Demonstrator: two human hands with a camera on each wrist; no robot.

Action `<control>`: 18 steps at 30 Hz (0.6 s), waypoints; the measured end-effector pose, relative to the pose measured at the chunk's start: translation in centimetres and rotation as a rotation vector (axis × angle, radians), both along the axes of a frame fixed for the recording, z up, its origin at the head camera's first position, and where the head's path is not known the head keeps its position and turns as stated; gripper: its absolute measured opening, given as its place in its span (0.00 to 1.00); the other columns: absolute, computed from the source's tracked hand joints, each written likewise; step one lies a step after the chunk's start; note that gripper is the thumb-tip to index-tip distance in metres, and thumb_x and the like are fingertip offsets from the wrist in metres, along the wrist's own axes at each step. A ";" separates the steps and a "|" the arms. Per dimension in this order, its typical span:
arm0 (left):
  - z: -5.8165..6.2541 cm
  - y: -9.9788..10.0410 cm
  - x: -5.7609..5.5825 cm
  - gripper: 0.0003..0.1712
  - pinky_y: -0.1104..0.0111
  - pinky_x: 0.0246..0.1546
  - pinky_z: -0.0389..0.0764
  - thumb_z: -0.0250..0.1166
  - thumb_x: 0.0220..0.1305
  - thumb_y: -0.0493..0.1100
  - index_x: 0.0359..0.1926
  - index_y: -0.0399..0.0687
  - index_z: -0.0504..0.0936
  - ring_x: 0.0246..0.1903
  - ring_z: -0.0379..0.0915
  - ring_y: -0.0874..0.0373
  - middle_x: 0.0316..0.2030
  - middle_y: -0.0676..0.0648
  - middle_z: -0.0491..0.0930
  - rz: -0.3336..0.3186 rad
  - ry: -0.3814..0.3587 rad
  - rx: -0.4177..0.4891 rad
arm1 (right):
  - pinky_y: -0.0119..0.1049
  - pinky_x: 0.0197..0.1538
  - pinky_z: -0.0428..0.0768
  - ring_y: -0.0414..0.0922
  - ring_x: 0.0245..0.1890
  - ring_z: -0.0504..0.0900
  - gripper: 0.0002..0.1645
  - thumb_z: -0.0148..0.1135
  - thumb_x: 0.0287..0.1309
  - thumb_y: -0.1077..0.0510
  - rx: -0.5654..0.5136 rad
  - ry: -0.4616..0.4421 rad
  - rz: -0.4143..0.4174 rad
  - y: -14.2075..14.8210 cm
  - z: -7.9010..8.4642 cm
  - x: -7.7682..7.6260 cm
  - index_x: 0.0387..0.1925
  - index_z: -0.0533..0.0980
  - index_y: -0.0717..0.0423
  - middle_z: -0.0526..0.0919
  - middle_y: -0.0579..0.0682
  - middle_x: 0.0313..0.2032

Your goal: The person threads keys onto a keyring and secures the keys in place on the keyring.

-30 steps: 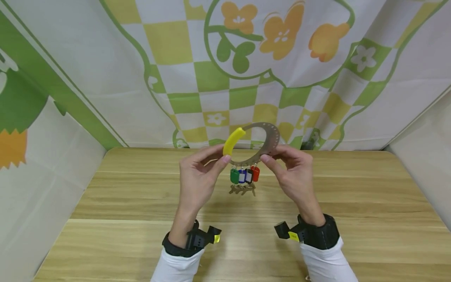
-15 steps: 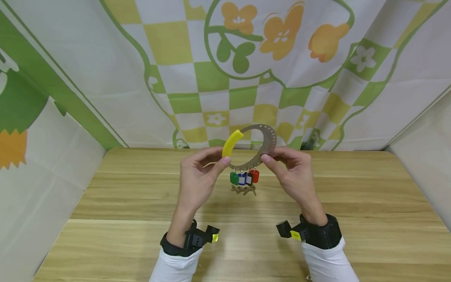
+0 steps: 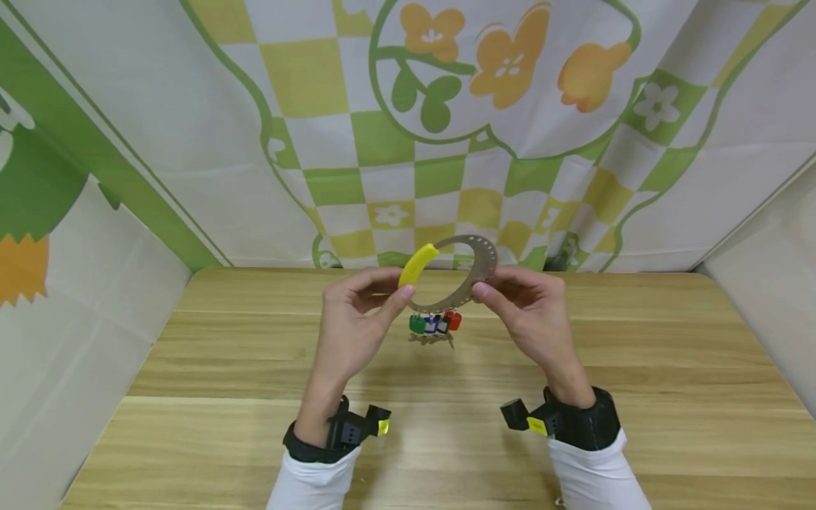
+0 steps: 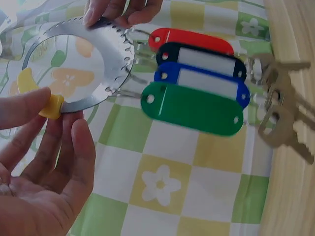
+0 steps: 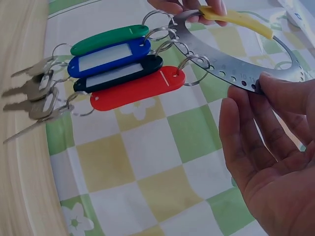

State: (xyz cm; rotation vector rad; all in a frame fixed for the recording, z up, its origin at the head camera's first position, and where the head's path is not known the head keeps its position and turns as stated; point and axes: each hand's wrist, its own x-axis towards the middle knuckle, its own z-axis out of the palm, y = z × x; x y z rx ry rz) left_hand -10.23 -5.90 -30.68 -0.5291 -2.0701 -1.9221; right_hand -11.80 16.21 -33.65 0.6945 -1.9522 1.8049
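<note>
Both hands hold up a round metal key ring holder (image 3: 482,263) with holes along its wide edge, above the table. My left hand (image 3: 353,326) pinches it at the yellow sleeve (image 4: 52,106) between thumb and fingers. On the opposite side my right hand (image 3: 534,319) pinches the perforated metal band. From the holder's lower edge hang a green tag (image 4: 193,109), a blue tag (image 5: 109,57), a black tag (image 5: 118,73) and a red tag (image 5: 138,88), each on small metal rings. Several brass-coloured keys (image 4: 283,129) dangle from the far ends of the tags.
A wood-grain table (image 3: 223,368) lies under the hands. Behind its far edge hangs a checked curtain (image 3: 382,134) with flowers. White panels flank the table at left (image 3: 115,283) and right. Each wrist wears a black camera strap (image 3: 583,419).
The holder has tilted and sunk slightly, its top edge lower than before. The tags and keys have swung a little to the left. Both hands keep their pinch.
</note>
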 end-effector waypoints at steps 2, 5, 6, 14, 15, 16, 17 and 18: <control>0.6 0.0 0.3 0.12 0.60 0.40 0.76 0.64 0.53 0.33 0.41 0.35 0.80 0.36 0.76 0.50 0.37 0.42 0.80 -0.005 -0.002 -0.015 | 0.40 0.35 0.77 0.48 0.28 0.80 0.09 0.61 0.50 0.67 -0.003 0.002 0.007 0.0 0.0 0.0 0.36 0.79 0.60 0.81 0.57 0.29; 0.9 0.0 0.6 0.12 0.60 0.41 0.75 0.64 0.52 0.32 0.40 0.35 0.80 0.38 0.76 0.51 0.37 0.43 0.79 -0.010 -0.016 -0.025 | 0.41 0.35 0.77 0.49 0.28 0.80 0.10 0.61 0.50 0.68 -0.008 0.008 0.029 0.0 0.0 0.1 0.37 0.79 0.61 0.81 0.57 0.30; 1.0 0.0 0.6 0.12 0.60 0.41 0.75 0.64 0.52 0.32 0.40 0.35 0.80 0.38 0.75 0.51 0.37 0.43 0.79 -0.012 -0.018 -0.026 | 0.41 0.34 0.77 0.49 0.28 0.80 0.10 0.61 0.50 0.68 -0.010 0.009 0.036 0.0 0.0 0.1 0.37 0.79 0.61 0.81 0.58 0.30; 1.0 -0.2 0.7 0.12 0.60 0.38 0.76 0.64 0.53 0.33 0.40 0.36 0.80 0.36 0.76 0.50 0.36 0.43 0.79 -0.043 0.000 -0.022 | 0.42 0.33 0.77 0.50 0.29 0.80 0.10 0.62 0.48 0.69 -0.002 -0.003 0.069 0.2 0.3 0.3 0.36 0.79 0.62 0.81 0.58 0.31; 1.0 -0.2 0.7 0.12 0.60 0.37 0.76 0.64 0.53 0.33 0.41 0.36 0.80 0.36 0.77 0.50 0.36 0.43 0.79 -0.046 0.001 -0.026 | 0.42 0.33 0.77 0.49 0.29 0.80 0.10 0.62 0.48 0.69 0.000 -0.005 0.075 0.2 0.3 0.3 0.36 0.79 0.62 0.81 0.58 0.31; 1.1 -0.3 0.8 0.12 0.60 0.37 0.76 0.64 0.53 0.33 0.41 0.36 0.80 0.36 0.77 0.50 0.36 0.43 0.79 -0.048 0.002 -0.031 | 0.42 0.33 0.77 0.49 0.29 0.80 0.10 0.62 0.48 0.70 0.001 -0.005 0.085 0.3 0.3 0.4 0.36 0.79 0.62 0.80 0.58 0.30; 1.1 -0.3 0.8 0.12 0.60 0.36 0.77 0.64 0.52 0.33 0.41 0.36 0.80 0.35 0.76 0.51 0.35 0.43 0.79 -0.050 0.001 -0.038 | 0.42 0.32 0.77 0.49 0.28 0.80 0.11 0.62 0.48 0.70 0.002 -0.006 0.093 0.3 0.3 0.4 0.36 0.79 0.62 0.80 0.58 0.30; 1.1 -0.4 0.8 0.12 0.60 0.35 0.77 0.65 0.52 0.33 0.41 0.36 0.80 0.35 0.76 0.51 0.35 0.44 0.79 -0.053 -0.001 -0.044 | 0.42 0.32 0.77 0.49 0.28 0.80 0.11 0.62 0.48 0.70 0.003 -0.008 0.101 0.3 0.3 0.4 0.36 0.79 0.62 0.80 0.58 0.30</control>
